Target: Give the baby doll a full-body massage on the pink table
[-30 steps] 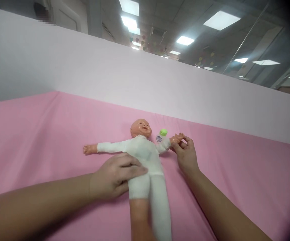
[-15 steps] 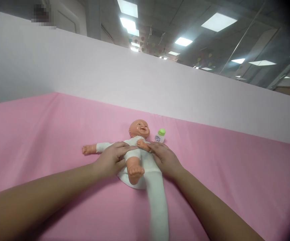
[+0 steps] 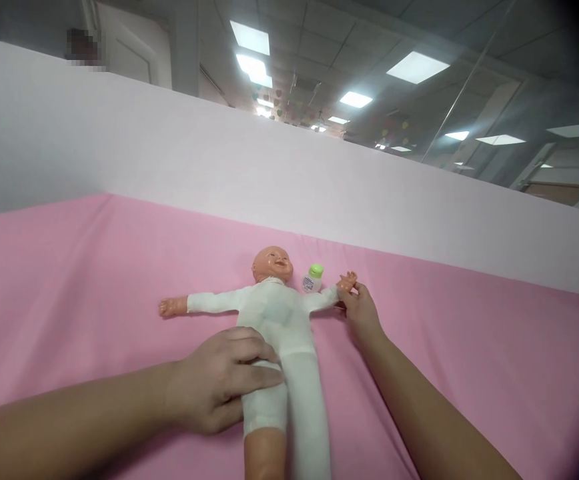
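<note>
A baby doll (image 3: 282, 320) with a hard bald head and a white cloth body lies on its back on pink cloth, its arms stretched out sideways. My left hand (image 3: 222, 380) is wrapped over the thigh of the doll's leg on the left, which now lies straight towards me. Its bare lower part runs out of the frame. With thumb and fingers my right hand (image 3: 362, 310) pinches the doll's arm at the wrist, on the right side. A small bottle (image 3: 313, 279) with a green cap stands beside the doll's head, near that arm.
The pink cloth (image 3: 134, 267) covers the surface under the doll. Behind it rises a white wall or partition (image 3: 194, 160), with ceiling lights (image 3: 418, 67) beyond. A blurred-out patch (image 3: 84, 48) shows at the upper left.
The doll's bent leg has come down straight, with my left hand moving towards me on it. My right hand has moved right, drawing the doll's arm from its chest out sideways.
</note>
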A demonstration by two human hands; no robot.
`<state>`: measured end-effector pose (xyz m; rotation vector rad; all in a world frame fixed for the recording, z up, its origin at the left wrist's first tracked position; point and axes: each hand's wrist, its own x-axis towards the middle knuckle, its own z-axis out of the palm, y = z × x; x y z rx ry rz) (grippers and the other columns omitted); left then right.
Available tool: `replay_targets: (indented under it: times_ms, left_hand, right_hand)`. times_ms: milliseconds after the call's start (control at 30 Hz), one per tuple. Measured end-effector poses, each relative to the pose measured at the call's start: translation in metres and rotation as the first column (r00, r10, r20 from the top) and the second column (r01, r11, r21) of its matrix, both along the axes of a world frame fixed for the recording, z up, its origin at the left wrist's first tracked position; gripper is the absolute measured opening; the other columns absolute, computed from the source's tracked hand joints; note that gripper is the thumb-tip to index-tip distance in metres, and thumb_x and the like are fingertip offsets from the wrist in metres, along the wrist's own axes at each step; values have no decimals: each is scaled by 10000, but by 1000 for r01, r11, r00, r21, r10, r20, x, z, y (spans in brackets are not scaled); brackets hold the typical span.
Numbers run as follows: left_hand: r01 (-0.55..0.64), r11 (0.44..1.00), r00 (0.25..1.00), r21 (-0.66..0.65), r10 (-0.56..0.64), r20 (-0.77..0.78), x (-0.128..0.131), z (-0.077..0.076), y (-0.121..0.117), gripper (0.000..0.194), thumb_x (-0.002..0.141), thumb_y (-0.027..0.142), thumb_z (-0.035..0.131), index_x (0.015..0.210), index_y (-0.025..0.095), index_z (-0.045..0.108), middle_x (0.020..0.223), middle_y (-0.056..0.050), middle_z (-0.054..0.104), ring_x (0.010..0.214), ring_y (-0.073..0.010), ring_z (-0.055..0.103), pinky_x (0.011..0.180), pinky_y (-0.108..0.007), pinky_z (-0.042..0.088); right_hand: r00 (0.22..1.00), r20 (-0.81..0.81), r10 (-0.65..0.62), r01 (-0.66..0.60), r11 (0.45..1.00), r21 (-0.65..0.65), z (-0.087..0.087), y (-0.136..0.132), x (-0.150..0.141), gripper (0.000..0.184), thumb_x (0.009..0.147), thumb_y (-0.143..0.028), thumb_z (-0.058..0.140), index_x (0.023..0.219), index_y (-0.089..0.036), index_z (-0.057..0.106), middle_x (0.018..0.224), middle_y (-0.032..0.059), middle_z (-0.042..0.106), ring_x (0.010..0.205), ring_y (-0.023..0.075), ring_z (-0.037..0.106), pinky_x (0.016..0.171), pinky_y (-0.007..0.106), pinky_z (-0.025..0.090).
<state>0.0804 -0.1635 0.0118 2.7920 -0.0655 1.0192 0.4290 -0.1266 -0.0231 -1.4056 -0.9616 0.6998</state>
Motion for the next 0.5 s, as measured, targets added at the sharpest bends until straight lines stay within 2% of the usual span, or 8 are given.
replay_targets:
  times_ms: [67,133,233,333,400,467,500]
  left_hand:
    - [-2,1000,1000,2,2,1,0,-2,1,436,900,234,603,1336,235,602,1165,-140,695,1011,-277,662,894,-446,561]
    - [-14,1000,1000,-24,14,8,0,-4,4,454,901,214,605,1354,247,594,1182,-129,694,1033,-271,662,895,-434,561]
    - [-61,994,998,-92,63,16,-1,-9,11,497,903,166,608,1389,270,584,1220,-105,688,1066,-251,659,912,-406,559]
    - [-197,966,977,-166,208,52,-3,-12,22,483,924,149,592,1387,286,610,1237,-85,684,1111,-239,657,960,-397,557]
    - [-325,905,939,-275,344,21,-4,-11,29,433,932,173,587,1347,277,651,1253,-78,676,1129,-241,660,970,-393,562]
    - [-440,795,886,-417,460,-58,-4,-8,34,326,942,226,581,1240,236,714,1232,-72,682,1064,-231,685,896,-351,590]
    - [-480,740,859,-471,504,-84,-3,-6,36,281,950,258,574,1173,211,738,1192,-68,694,1010,-223,694,844,-329,598]
  right_hand:
    - [999,-33,-6,1,989,-150,-3,2,8,438,802,-390,733,1169,-203,585,803,42,731,613,200,702,525,323,604]
    - [1000,-27,2,-8,977,-215,-5,2,12,384,765,-348,753,1079,-189,598,737,48,710,572,208,683,475,320,582]
    - [995,80,-57,69,985,-160,-7,-2,11,494,761,-385,787,1163,-218,554,942,92,760,762,246,740,615,368,637]
    - [957,280,-76,75,997,15,-6,-6,-1,586,817,-462,768,1287,-235,502,1120,98,759,964,258,744,854,427,628]
    - [932,358,-52,6,992,129,-4,-9,-16,578,870,-467,719,1351,-236,498,1187,98,745,1011,253,733,900,436,611]
    - [892,451,9,-103,978,184,-2,-11,-31,522,917,-426,664,1394,-261,534,1287,87,710,1080,248,711,932,435,598]
    - [848,526,57,-174,969,176,-1,-12,-39,481,936,-399,638,1398,-282,565,1328,73,694,1132,250,691,973,444,580]
